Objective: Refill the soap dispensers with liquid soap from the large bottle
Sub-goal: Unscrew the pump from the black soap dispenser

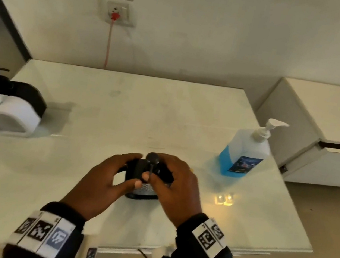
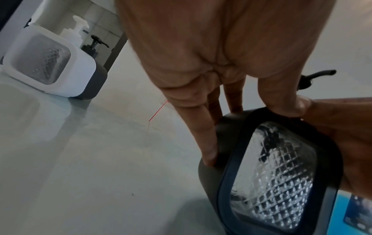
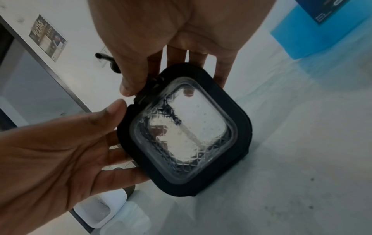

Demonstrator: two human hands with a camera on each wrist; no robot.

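Note:
A black soap dispenser (image 1: 143, 188) with a clear diamond-textured window (image 2: 271, 174) stands at the front middle of the white table (image 1: 122, 109). My left hand (image 1: 135, 170) grips its left side, thumb on the front rim and fingers behind. My right hand (image 1: 153, 166) pinches the collar under its black pump head (image 1: 152, 157), thumb in front and fingers behind the top (image 3: 173, 79). The large bottle (image 1: 244, 150) of blue soap with a white pump stands upright to the right, untouched. A white dispenser (image 1: 7, 113) and another black dispenser (image 1: 24, 93) stand at the far left.
A wall socket with a red plug (image 1: 115, 16) and its red cable hang behind the table. A low white cabinet (image 1: 321, 131) stands to the right. The table's right corner and front edge lie near my wrists.

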